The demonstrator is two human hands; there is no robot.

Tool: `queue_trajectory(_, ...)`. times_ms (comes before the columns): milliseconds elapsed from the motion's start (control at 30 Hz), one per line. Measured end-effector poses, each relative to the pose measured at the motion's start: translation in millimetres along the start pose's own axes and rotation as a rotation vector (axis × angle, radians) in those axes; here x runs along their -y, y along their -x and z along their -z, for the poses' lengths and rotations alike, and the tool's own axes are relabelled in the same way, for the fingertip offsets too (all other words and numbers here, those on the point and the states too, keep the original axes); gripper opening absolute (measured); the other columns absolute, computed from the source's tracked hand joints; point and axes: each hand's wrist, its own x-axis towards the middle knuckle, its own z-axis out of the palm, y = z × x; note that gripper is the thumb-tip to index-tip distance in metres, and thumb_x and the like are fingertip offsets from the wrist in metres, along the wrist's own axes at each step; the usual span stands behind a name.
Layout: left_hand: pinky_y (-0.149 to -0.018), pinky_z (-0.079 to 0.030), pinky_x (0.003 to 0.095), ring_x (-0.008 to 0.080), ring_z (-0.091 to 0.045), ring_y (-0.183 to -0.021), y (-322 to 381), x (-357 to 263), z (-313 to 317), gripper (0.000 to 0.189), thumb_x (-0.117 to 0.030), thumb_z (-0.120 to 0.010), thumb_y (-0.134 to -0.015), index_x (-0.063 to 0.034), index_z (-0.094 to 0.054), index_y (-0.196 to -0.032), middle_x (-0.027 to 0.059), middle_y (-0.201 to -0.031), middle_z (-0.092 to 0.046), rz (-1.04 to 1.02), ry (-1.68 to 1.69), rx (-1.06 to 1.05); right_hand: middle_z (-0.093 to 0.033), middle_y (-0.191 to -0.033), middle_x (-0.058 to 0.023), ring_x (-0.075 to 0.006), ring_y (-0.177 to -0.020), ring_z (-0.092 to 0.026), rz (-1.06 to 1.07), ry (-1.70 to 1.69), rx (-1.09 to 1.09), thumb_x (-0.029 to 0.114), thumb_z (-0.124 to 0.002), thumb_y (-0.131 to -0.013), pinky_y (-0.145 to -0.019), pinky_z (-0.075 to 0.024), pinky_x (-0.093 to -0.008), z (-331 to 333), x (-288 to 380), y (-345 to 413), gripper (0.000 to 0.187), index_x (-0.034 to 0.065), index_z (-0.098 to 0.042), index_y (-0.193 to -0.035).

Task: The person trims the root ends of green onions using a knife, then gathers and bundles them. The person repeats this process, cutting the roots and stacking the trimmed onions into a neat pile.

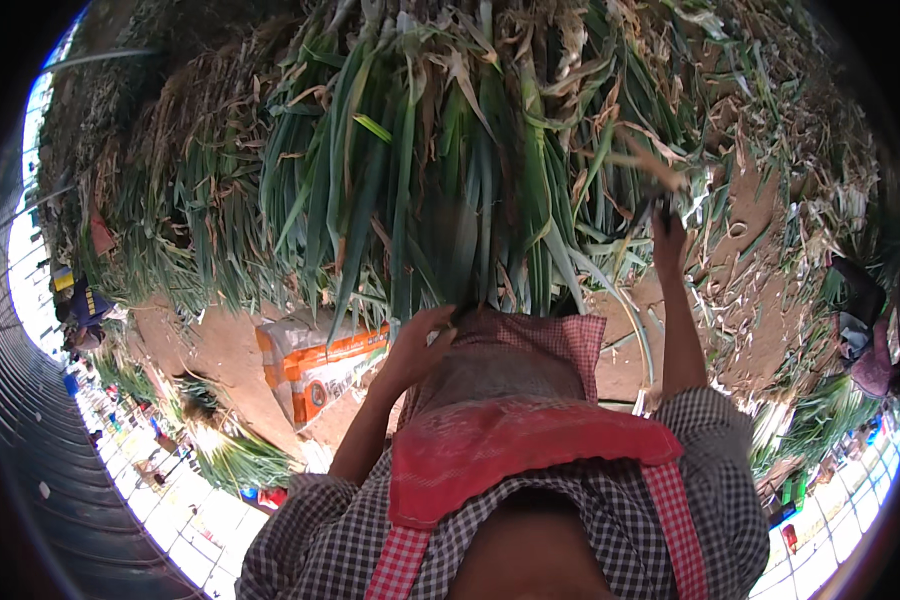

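A large heap of leafy green stalks (pixel 457 187), looking like leeks or large green onions, lies before me with its leaf ends hanging towards my lap. My left hand (pixel 429 341) is over my lap by the apron's upper edge, near the leaf tips; its fingers are partly hidden, and whether it holds anything is unclear. Out to the right of the leaves is my right hand (pixel 669 229), closed around something dark, apparently a tool's handle, blurred at its far end. A red checked apron (pixel 525 427) covers my front.
An orange and white printed bag (pixel 322 367) lies on the soil at my left. Leaf scraps litter the ground (pixel 750 277) at right. People (pixel 870 337) (pixel 88 307) are at the far right and far left, and more stalks (pixel 240 454) lie behind on the left.
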Motion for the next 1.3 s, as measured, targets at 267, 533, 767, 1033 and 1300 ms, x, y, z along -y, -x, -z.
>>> queue_trajectory(267, -0.093, -0.045, 0.039, 0.0286, -0.055, -0.111, -62, -131, -40, 0.075, -0.03, -0.064, -0.088, -0.004, -0.023, -0.145, 0.0193, -0.123, -0.05, -0.335, 0.74, 0.128, -0.063, -0.081, -0.0045, -0.0134, -0.069, -0.063, -0.206, -0.658, 0.965, 0.024, -0.048, -0.099, -0.062, -0.0519, -0.0261, 1, 159, 142, 0.027, 0.0019, -0.057, -0.111)
queue_trajectory(533, -0.051, -0.046, 0.0365, 0.017, -0.052, -0.056, -79, -96, -45, 0.029, -0.027, -0.051, -0.088, -0.0054, -0.054, -0.107, 0.006, -0.078, -0.052, 0.163, 1.167, -0.109, -0.043, -0.131, -0.0139, -0.0222, -0.121, -0.044, -0.117, -0.826, 0.709, 0.018, -0.071, -0.075, -0.1, -0.0372, -0.0355, -63, 194, 228, 0.087, 0.0015, -0.022, -0.145)
queue_trajectory(767, -0.066, -0.049, 0.0429, 0.0286, -0.058, -0.069, -92, 11, -63, 0.028, -0.034, -0.052, -0.093, -0.0069, -0.055, -0.096, 0.0082, -0.073, -0.054, 0.269, 0.588, -0.049, -0.055, -0.128, -0.021, -0.0256, -0.114, -0.057, 0.04, -0.223, 0.529, 0.016, -0.068, -0.076, -0.098, -0.0428, -0.0351, -77, 150, 262, 0.081, 0.0036, -0.03, -0.145)
queue_trajectory(1033, -0.092, -0.039, 0.0471, 0.0381, -0.045, -0.11, -187, 35, 47, 0.05, -0.032, -0.067, -0.086, -0.0028, -0.049, -0.122, 0.0181, -0.115, -0.049, -0.137, -0.342, -0.765, -0.061, -0.104, -0.0192, -0.0367, -0.089, -0.063, 0.245, 0.273, 0.02, 0.018, -0.065, -0.081, -0.072, -0.0524, -0.0453, -142, 246, 28, 0.073, 0.0158, -0.031, -0.145)
queue_trajectory(1300, -0.096, -0.037, 0.0477, 0.0377, -0.043, -0.117, -322, -21, 79, 0.086, -0.053, -0.067, -0.08, 0.0032, -0.034, -0.136, 0.022, -0.129, -0.041, -0.09, -0.462, -0.652, -0.053, -0.111, -0.0215, -0.0384, -0.086, -0.062, 0.149, 0.528, 0.286, 0.015, -0.069, -0.077, -0.07, -0.0511, -0.0467, -144, 211, 18, 0.082, 0.0186, -0.025, -0.146)
